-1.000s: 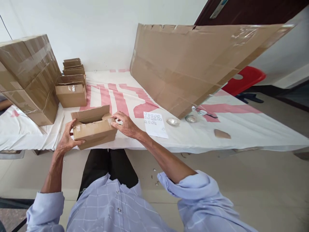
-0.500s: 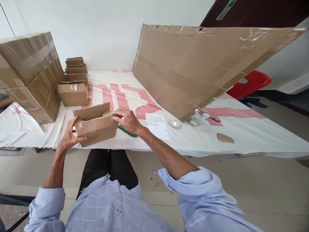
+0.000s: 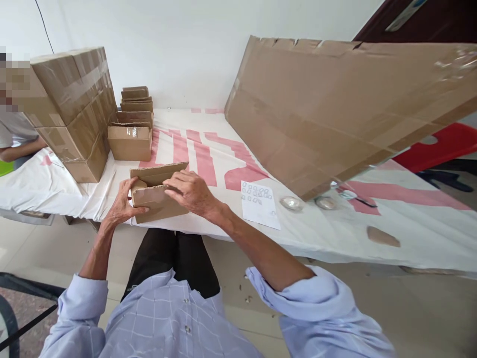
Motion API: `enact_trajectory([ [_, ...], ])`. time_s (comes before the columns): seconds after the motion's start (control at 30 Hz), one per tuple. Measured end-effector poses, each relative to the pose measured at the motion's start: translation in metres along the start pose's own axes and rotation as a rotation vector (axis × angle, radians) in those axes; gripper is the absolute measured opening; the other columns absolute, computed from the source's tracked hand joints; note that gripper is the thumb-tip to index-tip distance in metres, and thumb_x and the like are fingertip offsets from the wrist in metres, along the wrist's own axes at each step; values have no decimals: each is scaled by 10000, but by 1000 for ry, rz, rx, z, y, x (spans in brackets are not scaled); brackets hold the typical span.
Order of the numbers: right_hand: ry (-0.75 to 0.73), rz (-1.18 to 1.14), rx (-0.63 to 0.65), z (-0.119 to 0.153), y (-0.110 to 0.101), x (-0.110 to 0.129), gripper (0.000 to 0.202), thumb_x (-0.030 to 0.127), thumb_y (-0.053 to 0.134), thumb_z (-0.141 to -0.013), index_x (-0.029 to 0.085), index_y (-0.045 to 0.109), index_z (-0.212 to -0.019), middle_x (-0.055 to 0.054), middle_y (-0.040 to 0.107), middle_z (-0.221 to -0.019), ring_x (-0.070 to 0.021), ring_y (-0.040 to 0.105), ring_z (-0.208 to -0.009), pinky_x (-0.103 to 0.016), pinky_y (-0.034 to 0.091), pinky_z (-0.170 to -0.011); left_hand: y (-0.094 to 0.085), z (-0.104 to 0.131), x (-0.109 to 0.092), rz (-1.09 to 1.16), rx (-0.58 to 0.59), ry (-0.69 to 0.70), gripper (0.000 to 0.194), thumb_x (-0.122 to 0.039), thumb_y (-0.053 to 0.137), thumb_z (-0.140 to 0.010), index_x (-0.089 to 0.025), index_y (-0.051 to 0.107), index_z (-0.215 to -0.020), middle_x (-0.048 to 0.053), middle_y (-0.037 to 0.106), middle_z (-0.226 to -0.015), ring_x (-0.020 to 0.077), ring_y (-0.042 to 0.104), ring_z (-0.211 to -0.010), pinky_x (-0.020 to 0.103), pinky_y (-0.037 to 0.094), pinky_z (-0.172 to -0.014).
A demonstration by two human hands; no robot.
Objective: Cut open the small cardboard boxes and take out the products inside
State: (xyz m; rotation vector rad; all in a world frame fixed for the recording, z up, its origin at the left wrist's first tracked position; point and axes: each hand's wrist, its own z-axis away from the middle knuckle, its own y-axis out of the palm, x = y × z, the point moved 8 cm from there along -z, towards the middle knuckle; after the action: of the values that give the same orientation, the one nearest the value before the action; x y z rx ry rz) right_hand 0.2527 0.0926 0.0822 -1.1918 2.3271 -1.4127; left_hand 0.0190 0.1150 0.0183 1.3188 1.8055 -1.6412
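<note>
A small open-topped cardboard box (image 3: 160,211) rests at the table's front edge, its long flaps standing up. My left hand (image 3: 124,203) is closed on its left end, with the thumb along the near side and the fingers behind. Over the near flap's right part, my right hand (image 3: 192,193) has its fingers bent together at the flap's edge. What lies under those fingertips is partly hidden. The box's inside shows only as a narrow gap between the flaps.
Taped cartons (image 3: 74,114) are stacked at the left, beside a row of small open boxes (image 3: 130,144). A large cardboard sheet (image 3: 328,109) leans at the right. Nearer are a marked paper (image 3: 259,206), tape rolls (image 3: 291,203) and a cardboard scrap (image 3: 383,236). A person's arm (image 3: 28,147) shows far left.
My right hand has shifted from the box's right corner leftward along the near flap. My left hand keeps its hold. The whole view has swung left; the green object is now hidden.
</note>
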Motion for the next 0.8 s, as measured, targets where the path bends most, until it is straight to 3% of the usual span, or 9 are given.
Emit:
enact_trajectory([
  [0.17,-64,-48,61,-31,30,33,175,176,701,-1067,224,822,-1183,-105,797,-1147,-267,716,-1080,-391,541,-953,1,3,-2,18,-5,0,1008,-526,992,-725,-318,540,-1602,146,470,-1624,414,508,-1535,554,631,-1100],
  [0.33,-28,-138,44,-42,38,30,124,215,715,-1073,235,836,-1090,-69,779,-1079,-226,722,-996,-344,551,-910,5,3,0,53,-24,4,820,-580,976,-770,-300,635,-1462,131,498,-1577,395,546,-1491,558,608,-1145],
  [0.53,-36,-176,37,-46,43,30,159,207,692,-1070,236,837,-1012,-60,779,-1031,-221,728,-960,-346,558,-918,10,2,-6,55,-90,77,726,-653,959,-802,-286,700,-1372,128,539,-1517,403,486,-1560,611,432,-1346],
  [0.8,-160,-76,77,-46,46,38,237,231,585,-1148,237,822,-1167,-82,792,-1113,-223,734,-1011,-334,554,-846,11,2,-2,70,-73,49,739,-644,971,-786,-250,708,-1354,145,500,-1499,403,491,-1526,611,457,-1323],
])
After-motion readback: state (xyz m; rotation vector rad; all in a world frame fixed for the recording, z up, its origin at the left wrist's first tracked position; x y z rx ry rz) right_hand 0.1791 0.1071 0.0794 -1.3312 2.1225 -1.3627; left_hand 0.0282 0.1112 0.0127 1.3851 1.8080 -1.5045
